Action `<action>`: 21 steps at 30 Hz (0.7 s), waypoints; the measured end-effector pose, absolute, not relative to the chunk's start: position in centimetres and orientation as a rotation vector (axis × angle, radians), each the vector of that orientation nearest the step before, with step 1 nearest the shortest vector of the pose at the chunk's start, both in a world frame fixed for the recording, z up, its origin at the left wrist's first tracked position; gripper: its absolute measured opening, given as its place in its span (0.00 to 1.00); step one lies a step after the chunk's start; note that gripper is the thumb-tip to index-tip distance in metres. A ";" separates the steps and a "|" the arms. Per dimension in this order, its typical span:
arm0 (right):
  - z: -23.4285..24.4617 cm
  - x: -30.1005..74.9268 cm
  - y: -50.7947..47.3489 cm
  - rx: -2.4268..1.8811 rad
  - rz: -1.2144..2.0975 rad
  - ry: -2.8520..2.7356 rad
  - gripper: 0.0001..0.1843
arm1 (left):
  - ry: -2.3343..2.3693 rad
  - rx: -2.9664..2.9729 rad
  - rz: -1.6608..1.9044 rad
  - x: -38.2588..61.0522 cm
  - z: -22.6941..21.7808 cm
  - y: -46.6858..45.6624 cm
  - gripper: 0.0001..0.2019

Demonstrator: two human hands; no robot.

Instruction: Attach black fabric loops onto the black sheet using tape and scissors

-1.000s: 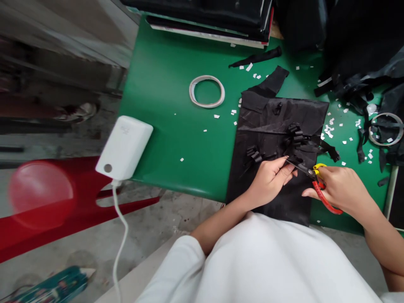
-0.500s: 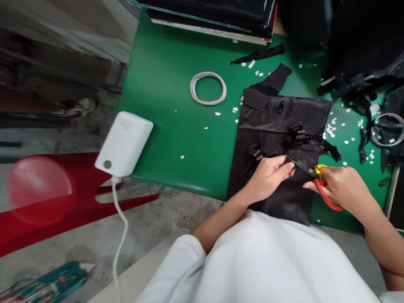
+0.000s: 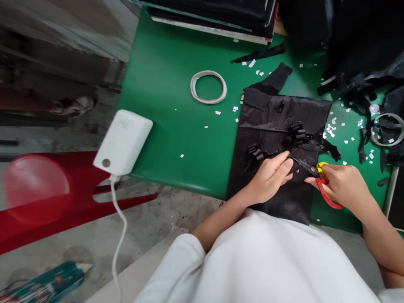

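Note:
A black fabric piece [image 3: 277,122] with small pleated black ribbon bits lies on the green table [image 3: 170,109] near its front edge. My left hand [image 3: 271,176] rests on the fabric with fingers curled, pinching a bit of black material. My right hand [image 3: 342,187] grips small scissors [image 3: 318,176] with a red and yellow handle. Their blades point left toward my left fingertips.
A ring of white tape [image 3: 208,87] lies mid-table, with small white scraps scattered about. Black fabric is stacked at the back [image 3: 221,12] and heaped at the right [image 3: 362,50], beside a second ring [image 3: 387,128]. A white device [image 3: 123,142] with a cord hangs in front.
My left hand's fingers have shifted slightly up over the fabric. The scissors stay at nearly the same place, with their blades against my left fingertips.

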State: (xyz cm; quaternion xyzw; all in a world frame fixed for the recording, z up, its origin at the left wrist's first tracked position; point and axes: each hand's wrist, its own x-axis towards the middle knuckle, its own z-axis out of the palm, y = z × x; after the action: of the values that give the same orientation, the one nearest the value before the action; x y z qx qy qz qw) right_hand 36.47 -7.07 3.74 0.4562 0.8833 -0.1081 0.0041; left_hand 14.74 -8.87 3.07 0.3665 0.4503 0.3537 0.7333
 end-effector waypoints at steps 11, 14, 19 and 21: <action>3.9 36.0 -7.5 1.473 -0.275 2.735 0.37 | 1.064 0.876 0.829 14.9 3.0 -8.8 0.26; 3.8 35.9 -7.6 1.474 -0.285 2.683 0.38 | 1.098 0.861 0.805 14.9 3.0 -8.9 0.27; 3.8 35.8 -7.8 1.445 -0.273 2.693 0.38 | 1.104 0.907 0.782 15.0 2.8 -8.9 0.27; 3.9 35.8 -7.9 1.435 -0.246 2.718 0.38 | 1.098 0.938 0.775 15.0 2.6 -8.9 0.27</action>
State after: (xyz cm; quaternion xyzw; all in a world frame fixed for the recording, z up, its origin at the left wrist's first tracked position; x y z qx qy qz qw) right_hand 35.78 -7.85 3.87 0.4653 0.8811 -0.0798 0.0292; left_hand 15.00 -8.88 2.65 0.4181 0.4897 0.3456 0.6827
